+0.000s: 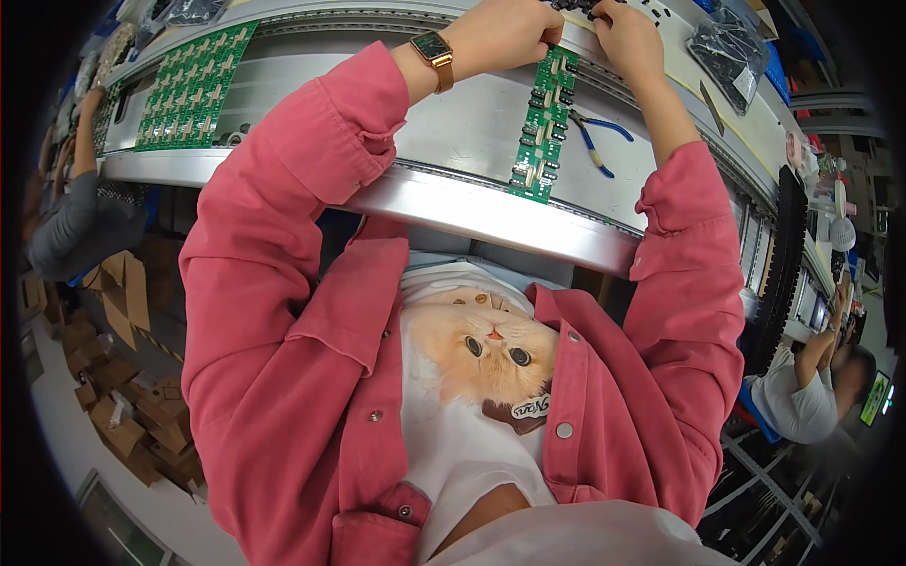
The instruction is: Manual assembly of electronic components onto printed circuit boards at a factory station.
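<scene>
A narrow green circuit board [543, 132] lies lengthwise across the metal track in front of me, with black and pale parts fitted along it. At its far end is my left hand [505, 36], fingers curled closed; their tips are partly hidden, so what they hold is unclear. My right hand [630, 40] is raised just to the right of the board's far end, finger and thumb pinched beside a pile of small black parts [574, 6]. Anything in that pinch is too small to make out. Pliers with blue and yellow handles [596, 141] lie right of the board.
A large green board panel [193, 90] sits on the track at the left. Black parts in a clear plastic bag [729, 57] lie far right, near a thin pointed metal tool [712, 108]. Other people work at both sides. Cardboard boxes [142, 415] are heaped lower left.
</scene>
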A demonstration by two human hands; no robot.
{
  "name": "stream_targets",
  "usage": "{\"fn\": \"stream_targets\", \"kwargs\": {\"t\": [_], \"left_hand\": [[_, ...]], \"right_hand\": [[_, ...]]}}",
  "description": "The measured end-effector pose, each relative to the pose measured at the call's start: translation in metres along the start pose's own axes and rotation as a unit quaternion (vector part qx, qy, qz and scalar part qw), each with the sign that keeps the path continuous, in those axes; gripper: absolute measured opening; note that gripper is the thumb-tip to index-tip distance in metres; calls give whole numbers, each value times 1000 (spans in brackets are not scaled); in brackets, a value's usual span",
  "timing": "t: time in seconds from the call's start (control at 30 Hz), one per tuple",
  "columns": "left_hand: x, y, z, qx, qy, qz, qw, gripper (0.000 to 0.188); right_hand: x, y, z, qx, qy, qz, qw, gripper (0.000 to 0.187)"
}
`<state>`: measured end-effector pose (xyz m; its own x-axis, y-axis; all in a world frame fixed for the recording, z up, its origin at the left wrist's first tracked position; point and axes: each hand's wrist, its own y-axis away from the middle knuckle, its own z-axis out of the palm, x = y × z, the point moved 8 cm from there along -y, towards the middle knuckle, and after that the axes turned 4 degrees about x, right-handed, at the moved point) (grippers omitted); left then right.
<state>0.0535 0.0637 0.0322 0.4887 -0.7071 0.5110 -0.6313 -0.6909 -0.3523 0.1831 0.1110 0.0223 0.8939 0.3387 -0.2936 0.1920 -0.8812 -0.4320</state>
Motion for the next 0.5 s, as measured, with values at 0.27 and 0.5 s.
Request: {"fn": "stream_targets", "kwargs": {"t": [0.27, 0.5], "left_hand": [[-2, 2, 8, -7, -106, 16, 994, 5], [6, 3, 17, -12, -143, 33, 989, 5]], "right_hand": [[2, -5, 6, -17, -28, 23, 999, 13], [5, -1, 1, 37, -41, -14, 998, 13]]}}
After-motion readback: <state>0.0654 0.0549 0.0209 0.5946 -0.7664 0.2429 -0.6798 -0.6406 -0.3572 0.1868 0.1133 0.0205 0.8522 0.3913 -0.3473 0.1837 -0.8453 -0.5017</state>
